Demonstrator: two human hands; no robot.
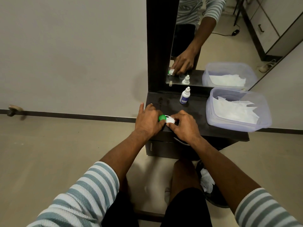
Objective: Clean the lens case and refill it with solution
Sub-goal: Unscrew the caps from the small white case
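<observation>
A: Where's the lens case (168,119)?
B: At the desk's (196,112) front edge. The left hand (148,121) grips its green cap (162,117); the right hand (183,124) pinches the white cap (170,120).
A: And the solution bottle (185,95)?
B: Upright behind, beside a plastic tub (237,110) of tissues.

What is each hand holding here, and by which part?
Both are on the lens case: the left hand grips its green cap, the right hand pinches its white cap.
</observation>
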